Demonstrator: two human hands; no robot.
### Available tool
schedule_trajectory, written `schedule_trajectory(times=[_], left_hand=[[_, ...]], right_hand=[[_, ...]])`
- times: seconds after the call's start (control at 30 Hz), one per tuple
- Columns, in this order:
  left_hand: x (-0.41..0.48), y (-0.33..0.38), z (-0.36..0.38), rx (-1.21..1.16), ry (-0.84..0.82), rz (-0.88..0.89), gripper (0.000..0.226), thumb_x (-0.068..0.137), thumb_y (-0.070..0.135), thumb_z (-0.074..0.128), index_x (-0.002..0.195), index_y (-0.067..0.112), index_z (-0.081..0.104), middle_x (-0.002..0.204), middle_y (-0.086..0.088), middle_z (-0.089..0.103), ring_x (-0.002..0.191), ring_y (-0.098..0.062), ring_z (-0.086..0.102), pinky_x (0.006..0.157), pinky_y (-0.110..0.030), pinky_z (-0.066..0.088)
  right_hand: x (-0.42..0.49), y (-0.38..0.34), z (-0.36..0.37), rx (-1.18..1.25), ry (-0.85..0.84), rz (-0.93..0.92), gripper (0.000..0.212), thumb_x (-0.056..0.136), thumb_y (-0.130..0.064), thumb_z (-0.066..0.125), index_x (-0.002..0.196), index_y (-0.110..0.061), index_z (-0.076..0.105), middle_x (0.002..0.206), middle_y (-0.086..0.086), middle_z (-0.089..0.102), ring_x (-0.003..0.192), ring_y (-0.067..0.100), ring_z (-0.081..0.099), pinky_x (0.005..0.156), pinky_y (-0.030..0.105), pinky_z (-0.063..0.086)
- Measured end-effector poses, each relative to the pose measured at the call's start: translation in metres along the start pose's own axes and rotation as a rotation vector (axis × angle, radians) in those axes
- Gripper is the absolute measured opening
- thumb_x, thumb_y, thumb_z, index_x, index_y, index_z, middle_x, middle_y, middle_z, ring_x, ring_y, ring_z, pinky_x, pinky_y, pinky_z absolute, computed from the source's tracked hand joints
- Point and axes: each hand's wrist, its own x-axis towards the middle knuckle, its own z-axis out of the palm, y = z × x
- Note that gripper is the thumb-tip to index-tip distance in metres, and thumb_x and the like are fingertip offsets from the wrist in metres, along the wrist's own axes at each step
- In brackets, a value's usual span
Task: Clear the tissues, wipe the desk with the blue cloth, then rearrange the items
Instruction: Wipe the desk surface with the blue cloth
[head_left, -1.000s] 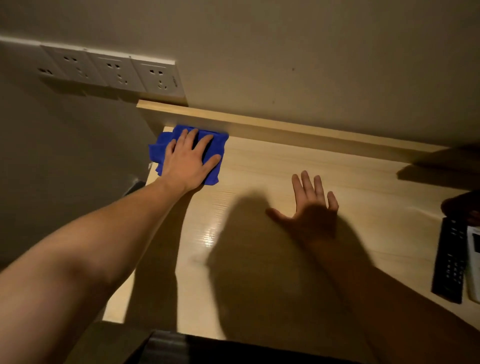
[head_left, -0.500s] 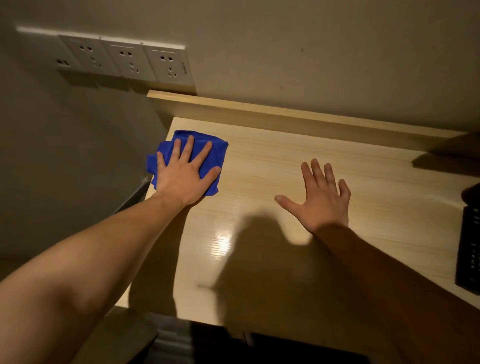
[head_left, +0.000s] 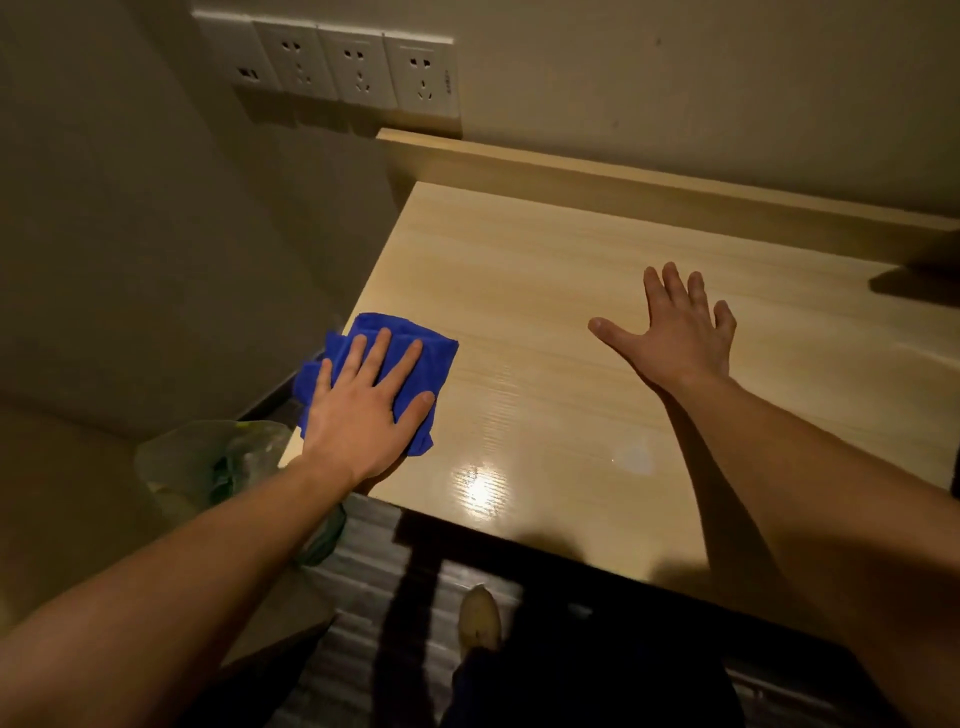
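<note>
Your left hand (head_left: 363, 410) lies flat, fingers spread, pressing the blue cloth (head_left: 410, 343) against the surface (head_left: 545, 291) at its near-left corner. The hand is not clenched; the palm holds the cloth down and grips nothing. Part of the cloth overhangs the left edge of the surface. Your right hand (head_left: 680, 332) rests released and empty on the bare surface, fingers spread, well apart from the cloth. A row of wall sockets (head_left: 353, 67) sits above the back-left corner. A translucent plastic bag (head_left: 218, 457) stands on the floor just beside the left edge, below your left forearm.
</note>
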Motion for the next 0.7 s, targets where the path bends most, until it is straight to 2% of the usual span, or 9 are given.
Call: schedule_trajectory(times=[0.2, 0.27, 0.33, 0.43, 0.53, 0.63, 0.7], left_hand=[[-0.046, 0.000, 0.012, -0.082, 0.050, -0.058, 0.071, 0.099, 0.067, 0.008, 0.165, 0.040, 0.012, 0.174, 0.009, 0.004, 0.162, -0.016, 0.000, 0.130, -0.043, 0.004], [-0.057, 0.002, 0.015, -0.135, 0.090, -0.080, 0.070, 0.100, 0.062, 0.012, 0.164, 0.034, 0.021, 0.172, 0.008, 0.013, 0.161, -0.015, 0.009, 0.129, -0.041, 0.010], [-0.065, 0.003, 0.019, -0.216, 0.138, -0.112, 0.065, 0.103, 0.057, 0.021, 0.161, 0.030, 0.036, 0.169, 0.006, 0.028, 0.158, -0.016, 0.022, 0.127, -0.043, 0.024], [-0.084, 0.010, 0.022, -0.340, 0.202, -0.111, 0.057, 0.103, 0.052, 0.035, 0.148, 0.026, 0.058, 0.155, 0.005, 0.052, 0.148, -0.015, 0.044, 0.117, -0.046, 0.044], [-0.101, 0.031, 0.005, -0.569, 0.245, -0.157, 0.056, 0.094, 0.056, 0.043, 0.131, 0.027, 0.073, 0.133, 0.011, 0.070, 0.127, -0.014, 0.064, 0.104, -0.034, 0.051], [-0.077, 0.064, -0.031, -0.744, 0.284, -0.141, 0.051, 0.091, 0.055, 0.046, 0.125, 0.032, 0.075, 0.119, 0.026, 0.068, 0.109, -0.007, 0.068, 0.087, -0.032, 0.054], [-0.034, 0.087, -0.051, -0.718, 0.323, -0.093, 0.046, 0.095, 0.050, 0.046, 0.128, 0.034, 0.073, 0.124, 0.025, 0.067, 0.111, -0.006, 0.065, 0.084, -0.030, 0.050]], right_hand=[[-0.002, 0.001, 0.000, 0.009, 0.003, -0.012, 0.117, 0.072, -0.102, 0.021, 0.165, -0.031, 0.011, 0.174, -0.004, 0.003, 0.160, 0.022, -0.002, 0.124, 0.058, 0.007], [-0.003, 0.001, 0.000, 0.011, 0.001, -0.014, 0.117, 0.072, -0.102, 0.021, 0.165, -0.032, 0.011, 0.174, -0.005, 0.003, 0.160, 0.022, -0.003, 0.124, 0.058, 0.007], [-0.003, 0.002, 0.000, 0.015, 0.000, -0.014, 0.117, 0.072, -0.102, 0.021, 0.165, -0.032, 0.011, 0.174, -0.005, 0.003, 0.160, 0.021, -0.004, 0.124, 0.057, 0.006], [-0.002, 0.002, 0.001, 0.009, 0.003, -0.015, 0.118, 0.071, -0.102, 0.019, 0.165, -0.031, 0.010, 0.174, -0.005, 0.002, 0.160, 0.021, -0.004, 0.125, 0.058, 0.007], [0.001, 0.003, 0.003, 0.006, -0.001, -0.016, 0.118, 0.071, -0.103, 0.018, 0.165, -0.032, 0.008, 0.174, -0.005, 0.000, 0.160, 0.021, -0.005, 0.125, 0.058, 0.007], [0.002, 0.004, 0.004, 0.000, 0.010, -0.014, 0.118, 0.071, -0.103, 0.016, 0.165, -0.033, 0.007, 0.174, -0.006, -0.001, 0.160, 0.021, -0.006, 0.125, 0.057, 0.006], [0.003, 0.004, 0.006, 0.001, 0.016, -0.014, 0.117, 0.071, -0.103, 0.015, 0.165, -0.033, 0.007, 0.174, -0.007, -0.002, 0.160, 0.020, -0.007, 0.125, 0.056, 0.006]])
